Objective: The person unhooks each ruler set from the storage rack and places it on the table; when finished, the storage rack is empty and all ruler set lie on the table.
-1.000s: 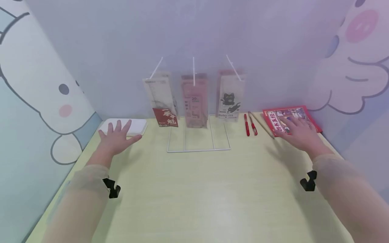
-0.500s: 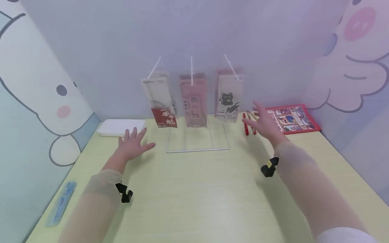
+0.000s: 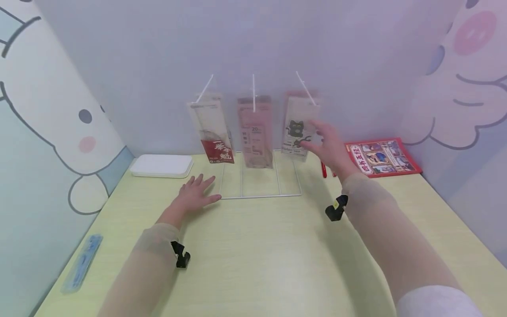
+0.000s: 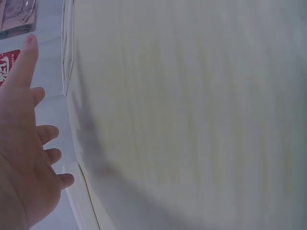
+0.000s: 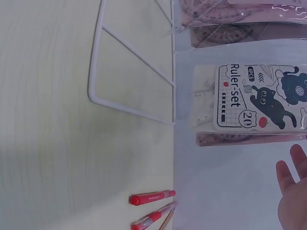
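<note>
Reaching, head view: the right hand [image 3: 328, 147] is lifting in the middle of the frame toward the ruler-set packet [image 3: 299, 127] hanging on the rightmost hook of the white wire rack [image 3: 259, 193]; nothing is taken yet, so by my reading the work is only starting.
Right fingers, head view: they are spreading loosely, holding nothing, just in front of the packet; contact cannot be told.
Left hand, head view: the left hand [image 3: 195, 197] is lying flat, fingers straight, on the yellow table [image 3: 269, 259] beside the rack's lower left corner.
Left wrist view: the left hand [image 4: 24, 158] at the left edge is showing relaxed, open fingers, gripping nothing.
Right wrist view: the ruler-set packet [image 5: 254, 100] is hanging at right; only fingertips [image 5: 292, 182] are showing at lower right, apart from it; two red pens [image 5: 151, 206] are lying at the bottom.
</note>
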`<state>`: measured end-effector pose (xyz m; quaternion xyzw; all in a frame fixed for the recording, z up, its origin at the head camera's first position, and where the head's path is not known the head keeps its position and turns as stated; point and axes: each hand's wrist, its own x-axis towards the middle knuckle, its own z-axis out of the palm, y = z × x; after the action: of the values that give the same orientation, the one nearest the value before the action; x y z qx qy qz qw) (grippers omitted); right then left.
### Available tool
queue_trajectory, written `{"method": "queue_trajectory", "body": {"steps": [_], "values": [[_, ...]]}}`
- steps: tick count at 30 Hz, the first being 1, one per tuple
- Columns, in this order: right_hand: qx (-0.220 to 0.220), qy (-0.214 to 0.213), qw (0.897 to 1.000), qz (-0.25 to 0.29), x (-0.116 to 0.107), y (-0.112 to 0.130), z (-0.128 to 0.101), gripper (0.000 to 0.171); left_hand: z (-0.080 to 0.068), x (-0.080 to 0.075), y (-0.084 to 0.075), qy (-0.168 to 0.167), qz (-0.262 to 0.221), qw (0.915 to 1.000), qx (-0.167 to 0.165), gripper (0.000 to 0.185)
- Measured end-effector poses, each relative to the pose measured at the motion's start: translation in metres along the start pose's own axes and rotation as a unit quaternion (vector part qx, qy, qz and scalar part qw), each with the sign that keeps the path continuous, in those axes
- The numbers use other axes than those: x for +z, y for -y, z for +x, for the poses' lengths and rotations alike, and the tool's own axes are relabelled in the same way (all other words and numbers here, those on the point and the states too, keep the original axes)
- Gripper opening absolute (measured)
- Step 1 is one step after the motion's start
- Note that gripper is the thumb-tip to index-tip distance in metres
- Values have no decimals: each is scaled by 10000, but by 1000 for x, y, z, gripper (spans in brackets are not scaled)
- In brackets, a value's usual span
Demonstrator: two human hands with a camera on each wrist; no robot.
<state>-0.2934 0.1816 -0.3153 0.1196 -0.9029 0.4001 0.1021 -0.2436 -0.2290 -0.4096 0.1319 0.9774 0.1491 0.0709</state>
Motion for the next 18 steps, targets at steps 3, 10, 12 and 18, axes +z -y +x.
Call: {"method": "queue_trajectory", "body": {"steps": [3,10,12,18], "values": [[156,-53,9994,289,0,4,0,70,3,5,-3,-13,-24,9999,98,84],[372,-577,9925,1007,0,8,-5,66,8,15,-11,-110,13,9998,135,80],[512,-755,9903,1050,0,9,-7,68,8,16,-13,-164,-56,9998,82,78],[830,-1232,9835,1030,-3,11,-10,65,10,21,-16,-200,-59,9998,-47,73]]}}
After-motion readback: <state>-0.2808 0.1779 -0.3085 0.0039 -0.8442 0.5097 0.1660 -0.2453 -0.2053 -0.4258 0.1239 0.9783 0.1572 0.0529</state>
